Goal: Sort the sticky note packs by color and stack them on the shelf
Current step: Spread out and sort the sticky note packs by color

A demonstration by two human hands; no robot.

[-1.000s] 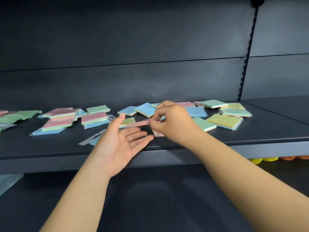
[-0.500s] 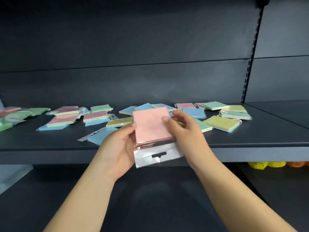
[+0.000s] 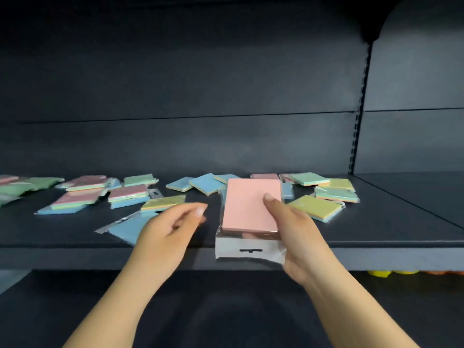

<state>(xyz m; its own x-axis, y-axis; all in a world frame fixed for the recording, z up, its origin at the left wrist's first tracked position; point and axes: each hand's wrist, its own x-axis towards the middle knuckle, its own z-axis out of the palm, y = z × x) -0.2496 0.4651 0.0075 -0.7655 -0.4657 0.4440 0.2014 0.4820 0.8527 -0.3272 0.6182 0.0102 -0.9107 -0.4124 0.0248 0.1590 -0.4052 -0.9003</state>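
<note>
A right hand (image 3: 292, 229) grips a pink sticky note pack (image 3: 251, 205), thumb on top, over the front edge of a dark shelf (image 3: 376, 237) at centre frame. The left hand (image 3: 173, 227), just left of it, hovers with loosely curled fingers, holding nothing. Other sticky note packs (image 3: 315, 208) lie scattered across the shelf behind.

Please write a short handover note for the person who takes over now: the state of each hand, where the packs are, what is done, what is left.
Right hand grips the pink pack at the shelf's front edge.
Left hand is free, fingers loosely curled, beside it above the blue pack.
Other packs lie scattered and mixed across the shelf, e.g. the yellow-green pack.
Done: no sorted color stacks visible.
Left: place pink, then sort and stack everything.
</note>
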